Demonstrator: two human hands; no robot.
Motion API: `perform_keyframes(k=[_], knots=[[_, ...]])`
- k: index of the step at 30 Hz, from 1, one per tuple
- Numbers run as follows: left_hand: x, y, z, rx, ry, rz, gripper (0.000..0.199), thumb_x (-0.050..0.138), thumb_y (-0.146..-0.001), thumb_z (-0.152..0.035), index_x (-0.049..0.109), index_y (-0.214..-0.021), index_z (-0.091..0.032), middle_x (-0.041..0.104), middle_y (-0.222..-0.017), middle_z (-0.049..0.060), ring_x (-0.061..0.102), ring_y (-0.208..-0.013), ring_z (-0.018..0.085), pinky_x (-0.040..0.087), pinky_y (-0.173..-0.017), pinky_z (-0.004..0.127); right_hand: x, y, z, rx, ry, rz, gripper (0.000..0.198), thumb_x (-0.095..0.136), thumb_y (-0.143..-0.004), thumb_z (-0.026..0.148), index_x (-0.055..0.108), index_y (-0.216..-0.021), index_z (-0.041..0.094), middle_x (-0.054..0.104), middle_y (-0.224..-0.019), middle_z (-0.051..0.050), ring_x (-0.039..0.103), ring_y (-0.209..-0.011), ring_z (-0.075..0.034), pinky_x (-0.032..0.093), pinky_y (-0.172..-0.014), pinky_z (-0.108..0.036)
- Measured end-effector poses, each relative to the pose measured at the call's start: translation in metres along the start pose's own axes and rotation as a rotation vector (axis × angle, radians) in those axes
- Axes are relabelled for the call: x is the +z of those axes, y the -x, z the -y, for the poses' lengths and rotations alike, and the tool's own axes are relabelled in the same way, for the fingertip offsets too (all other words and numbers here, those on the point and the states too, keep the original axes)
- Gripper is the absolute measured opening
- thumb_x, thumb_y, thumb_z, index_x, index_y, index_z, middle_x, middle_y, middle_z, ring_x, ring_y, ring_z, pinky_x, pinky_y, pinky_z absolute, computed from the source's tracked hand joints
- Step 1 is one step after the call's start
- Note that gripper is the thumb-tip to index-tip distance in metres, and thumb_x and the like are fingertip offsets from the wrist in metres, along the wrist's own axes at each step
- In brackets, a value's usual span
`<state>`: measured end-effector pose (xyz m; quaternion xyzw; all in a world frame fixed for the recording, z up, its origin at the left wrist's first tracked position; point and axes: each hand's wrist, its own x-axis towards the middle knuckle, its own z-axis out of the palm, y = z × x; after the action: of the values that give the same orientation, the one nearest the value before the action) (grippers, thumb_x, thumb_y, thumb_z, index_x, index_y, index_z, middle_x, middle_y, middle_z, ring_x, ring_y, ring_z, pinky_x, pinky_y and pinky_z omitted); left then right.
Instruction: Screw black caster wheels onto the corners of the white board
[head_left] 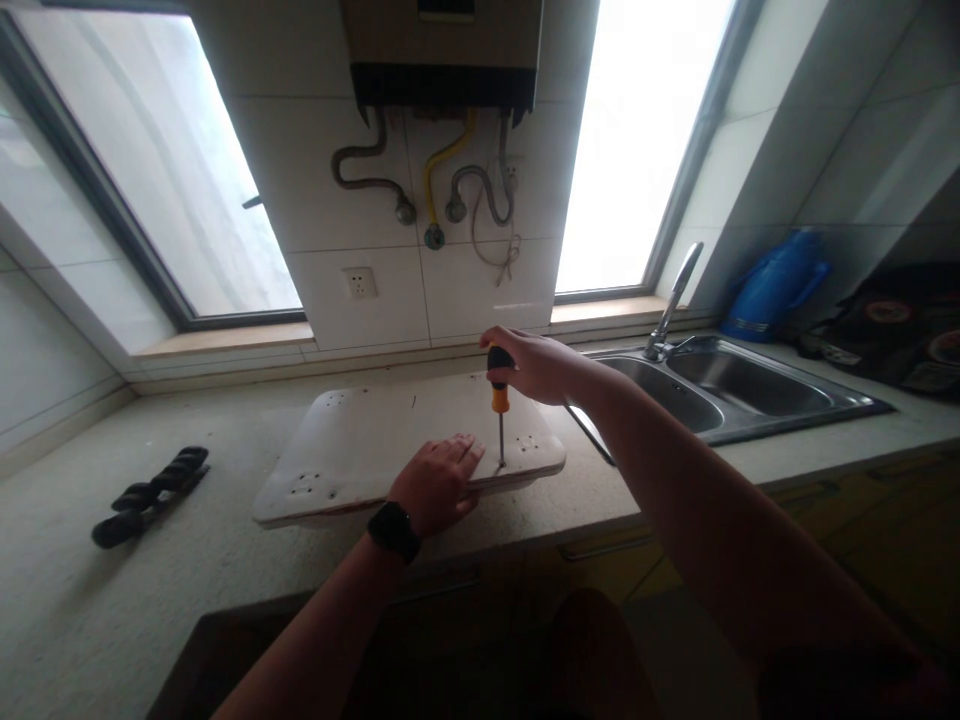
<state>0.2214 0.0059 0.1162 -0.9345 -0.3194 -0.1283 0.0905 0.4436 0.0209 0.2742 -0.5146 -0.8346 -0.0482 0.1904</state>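
Observation:
A white board (360,445) with small groups of holes near its corners lies flat on the counter. My right hand (529,362) grips the black and orange handle of a screwdriver (499,405), held upright with its tip on the board near the front right edge. My left hand (439,485) presses flat on the board just left of the tip, fingers together. A black watch sits on my left wrist.
A black wheeled part (150,493) lies on the counter at the left. A steel double sink (720,390) with a tap is to the right, a blue jug (772,285) behind it. Pipes and a wall socket (361,282) are on the tiled wall.

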Motion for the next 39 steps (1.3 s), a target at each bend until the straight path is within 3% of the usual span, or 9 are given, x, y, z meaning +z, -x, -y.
perform_keyframes(k=[9, 18, 27, 39], knots=[[0.001, -0.001, -0.001, 0.001, -0.006, -0.002, 0.067, 0.071, -0.085, -0.034, 0.046, -0.145, -0.017, 0.052, -0.15, 0.017, 0.051, -0.133, 0.033, 0.041, -0.107, 0.047, -0.014, 0.01, 0.029, 0.08, 0.217, -0.054, 0.036, 0.064, -0.089, 0.052, 0.057, -0.106, 0.021, 0.072, -0.103, -0.01, 0.063, -0.08, -0.024, 0.025, -0.056, -0.032], [-0.002, -0.002, -0.002, 0.004, -0.008, 0.002, 0.067, 0.071, -0.085, -0.033, 0.044, -0.145, -0.019, 0.051, -0.15, 0.017, 0.05, -0.134, 0.032, 0.041, -0.108, 0.048, -0.007, 0.015, 0.046, 0.085, 0.324, -0.114, 0.034, 0.062, -0.09, 0.052, 0.06, -0.106, 0.022, 0.074, -0.097, -0.007, 0.066, -0.076, -0.024, 0.024, -0.055, -0.034], [0.001, -0.016, -0.007, 0.04, -0.018, 0.061, 0.065, 0.074, -0.083, -0.036, 0.047, -0.141, -0.021, 0.055, -0.145, 0.016, 0.053, -0.13, 0.033, 0.04, -0.105, 0.048, 0.016, 0.02, 0.042, 0.222, 0.346, -0.194, 0.024, 0.056, -0.089, 0.044, 0.062, -0.099, 0.023, 0.075, -0.088, -0.005, 0.064, -0.07, -0.022, 0.023, -0.056, -0.034], [0.0, -0.005, 0.0, -0.005, -0.013, 0.031, 0.067, 0.068, -0.088, -0.04, 0.042, -0.148, -0.023, 0.049, -0.153, 0.014, 0.049, -0.134, 0.032, 0.039, -0.107, 0.048, 0.008, 0.03, 0.039, 0.294, 0.341, -0.283, 0.028, 0.052, -0.091, 0.049, 0.059, -0.098, 0.023, 0.074, -0.088, -0.006, 0.062, -0.065, -0.022, 0.018, -0.055, -0.034]])
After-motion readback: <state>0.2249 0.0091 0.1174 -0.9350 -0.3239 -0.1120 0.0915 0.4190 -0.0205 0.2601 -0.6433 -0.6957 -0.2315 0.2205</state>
